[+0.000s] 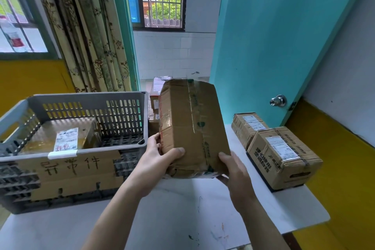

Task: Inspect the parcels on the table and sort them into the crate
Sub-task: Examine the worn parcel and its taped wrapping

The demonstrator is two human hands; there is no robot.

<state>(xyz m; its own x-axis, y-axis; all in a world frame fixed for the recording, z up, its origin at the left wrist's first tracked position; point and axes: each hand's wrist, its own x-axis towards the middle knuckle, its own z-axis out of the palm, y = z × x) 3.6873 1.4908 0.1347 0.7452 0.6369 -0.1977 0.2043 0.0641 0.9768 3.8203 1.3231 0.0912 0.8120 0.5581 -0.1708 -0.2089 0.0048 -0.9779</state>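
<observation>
1. Parcel in hand: brown cardboard box, raised clear of the white table, tilted with its long axis running up and away from me. I hold it at its near end only.
2. Left hand: curled round the near left corner, thumb across the front face, fingers behind.
3. Right hand: wrapped round the near right corner, thumb on the front face, fingers hidden beneath.
4. Crate: grey, slotted, just left of the parcel; my left hand is the nearer one. I judge the move ahead to be a short carry leftward over the crate's right wall.
5. Condition: creased, dented at the top corner, taped over along its length with green-printed tape; no label shows on this face.
6. Labelled parcel lies already in the crate; two boxes wait at the table's right edge.
</observation>
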